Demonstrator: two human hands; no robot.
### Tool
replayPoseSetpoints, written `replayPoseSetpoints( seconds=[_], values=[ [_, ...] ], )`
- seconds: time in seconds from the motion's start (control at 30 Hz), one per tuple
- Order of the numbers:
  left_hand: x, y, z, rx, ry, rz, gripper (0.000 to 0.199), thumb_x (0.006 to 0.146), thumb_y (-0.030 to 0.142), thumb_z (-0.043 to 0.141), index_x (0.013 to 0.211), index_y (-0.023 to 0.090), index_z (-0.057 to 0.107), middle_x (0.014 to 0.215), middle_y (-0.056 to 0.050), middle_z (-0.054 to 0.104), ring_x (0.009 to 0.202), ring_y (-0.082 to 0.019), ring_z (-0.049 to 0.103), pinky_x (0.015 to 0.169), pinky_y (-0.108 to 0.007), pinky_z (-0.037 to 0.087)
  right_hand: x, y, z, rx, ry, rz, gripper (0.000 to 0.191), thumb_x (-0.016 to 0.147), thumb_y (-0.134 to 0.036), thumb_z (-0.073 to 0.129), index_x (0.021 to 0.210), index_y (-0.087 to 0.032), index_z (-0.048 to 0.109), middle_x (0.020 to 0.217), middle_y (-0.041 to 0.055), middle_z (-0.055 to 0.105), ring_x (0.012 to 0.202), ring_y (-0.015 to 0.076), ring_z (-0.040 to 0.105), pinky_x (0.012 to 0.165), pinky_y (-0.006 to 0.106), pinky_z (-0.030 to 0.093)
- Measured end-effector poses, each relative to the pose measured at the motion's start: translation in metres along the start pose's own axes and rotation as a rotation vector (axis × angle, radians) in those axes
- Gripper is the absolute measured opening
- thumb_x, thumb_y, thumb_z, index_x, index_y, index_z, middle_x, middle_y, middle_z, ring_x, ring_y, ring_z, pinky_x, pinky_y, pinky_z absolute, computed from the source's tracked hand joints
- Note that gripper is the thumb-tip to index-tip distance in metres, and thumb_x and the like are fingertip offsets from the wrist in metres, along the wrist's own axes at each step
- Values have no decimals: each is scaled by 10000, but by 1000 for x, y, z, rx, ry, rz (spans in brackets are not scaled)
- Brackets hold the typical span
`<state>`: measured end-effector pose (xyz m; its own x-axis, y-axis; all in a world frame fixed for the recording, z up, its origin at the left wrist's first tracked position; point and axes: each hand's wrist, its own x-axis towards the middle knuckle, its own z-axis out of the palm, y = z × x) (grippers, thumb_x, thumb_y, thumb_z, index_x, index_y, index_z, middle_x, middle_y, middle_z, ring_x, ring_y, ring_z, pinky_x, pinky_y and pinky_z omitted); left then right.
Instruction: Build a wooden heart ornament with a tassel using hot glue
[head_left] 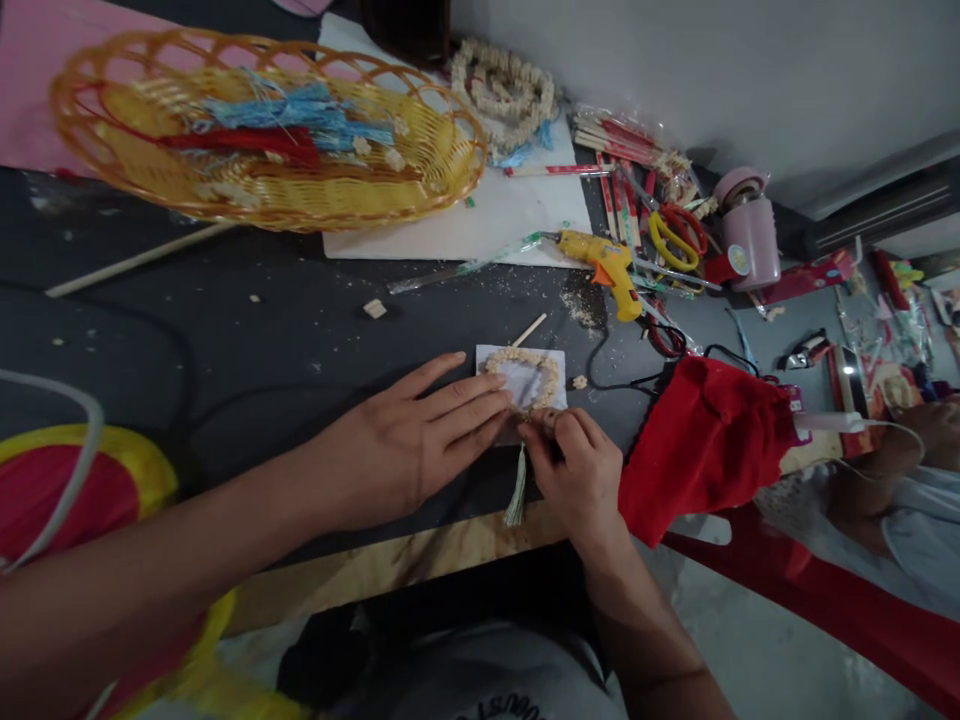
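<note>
While lying on white card point(525, 380) at the middle of dark table point(300, 315), ring point(553, 376) of small beige beads, with pale tassel point(516, 492) at near end, trailing toward the wooden table edge. Left hand point(420, 435): palm down, fingers extended and slightly apart, tips at the ring's left side. Right hand point(577, 468): fingers curled, thumb and forefinger pinching near end of ring by the tassel's top; exact point of grip hidden. At far edge of card: thin stick point(530, 330). Just right of card: loose bead point(579, 382). Farther off: yellow glue gun point(606, 264), near yellow-handled scissors point(670, 245). Upper left: woven basket point(285, 222), containing blue tassels point(300, 112) and red tassel point(289, 146). Just right of basket: bead strings point(510, 80), on white sheet point(420, 243). Beside right hand: red cloth point(712, 440). Beyond cloth: pink cup point(756, 235). Well apart, far right: another person's arm point(862, 490).
</note>
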<state>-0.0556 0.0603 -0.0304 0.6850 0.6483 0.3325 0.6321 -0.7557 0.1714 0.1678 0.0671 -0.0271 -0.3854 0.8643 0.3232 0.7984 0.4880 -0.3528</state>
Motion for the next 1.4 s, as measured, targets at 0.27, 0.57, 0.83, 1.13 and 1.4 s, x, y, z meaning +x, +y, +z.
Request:
replayPoseSetpoints(
  seconds=[0.27, 0.57, 0.83, 1.13, 1.4],
  values=[
    [-1, -3, 1, -12, 10, 14, 405, 930, 118, 437, 1291, 162, 616, 1389, -117, 605, 1351, -258, 502, 1219, -527, 255, 2, -3, -1, 16, -4, 15, 195, 946, -242, 587, 768, -207, 660, 756, 28, 686, 709, 136, 649, 690, 231, 518],
    [9, 2, 0, 41, -22, 7, 365, 901, 109, 504, 1228, 188, 646, 1287, -123, 656, 1311, -298, 532, 1148, -579, 361, 0, -1, 2, 27, -25, 33, 196, 956, -243, 562, 791, -200, 660, 773, 39, 687, 728, 141, 662, 697, 236, 529],
    [16, 5, -8, 162, -84, 38, 306, 975, 150, 425, 1184, 183, 645, 1257, -79, 668, 1278, -299, 542, 1109, -582, 403, 0, 1, -13, 267, 45, 65, 128, 941, -156, 537, 867, -207, 628, 850, 45, 714, 803, 141, 684, 742, 246, 565],
    [15, 7, -12, 160, -143, 21, 331, 1009, 169, 387, 1259, 183, 603, 1287, -64, 658, 1302, -274, 530, 1160, -557, 353, -12, 4, -10, 73, 17, -35, 142, 952, -171, 563, 922, -186, 701, 852, 55, 723, 796, 164, 657, 740, 303, 559],
    [16, 7, -12, 113, -132, 31, 359, 946, 134, 489, 1284, 172, 605, 1266, -118, 663, 1287, -291, 548, 1153, -576, 326, -15, 4, -5, -1, -1, -53, 168, 959, -221, 573, 893, -220, 728, 805, 22, 711, 747, 141, 632, 711, 284, 500]
  ],
)
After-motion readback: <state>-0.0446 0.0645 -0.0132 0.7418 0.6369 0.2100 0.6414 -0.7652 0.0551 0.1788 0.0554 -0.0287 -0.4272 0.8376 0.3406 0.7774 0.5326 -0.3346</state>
